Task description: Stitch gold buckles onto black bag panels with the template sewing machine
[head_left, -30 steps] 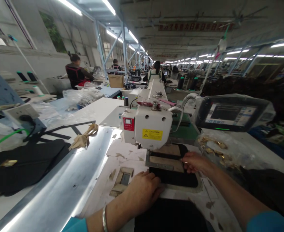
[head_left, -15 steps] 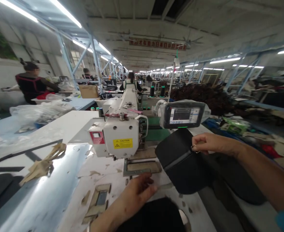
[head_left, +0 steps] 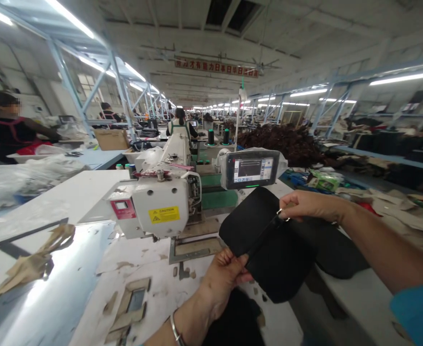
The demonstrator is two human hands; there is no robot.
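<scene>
A black fabric piece point(head_left: 265, 240) with a strap across it is held up in the air, right of the white sewing machine point(head_left: 159, 206). My left hand point(head_left: 226, 274) is closed on its lower left edge. My right hand point(head_left: 305, 204) pinches its upper right corner, where a small metal ring shows. The machine's metal clamp frame point(head_left: 193, 247) lies bare below the machine head.
A touchscreen panel point(head_left: 253, 169) in plastic wrap stands behind the piece. More black pieces point(head_left: 334, 250) lie on the table at the right. A crumpled tan rag point(head_left: 31, 264) lies at the left. Other people work at tables at the far left and beyond.
The black piece came off the clamp frame and rose to the right in my right hand. My left hand left the table and gripped its lower edge. The view turned right.
</scene>
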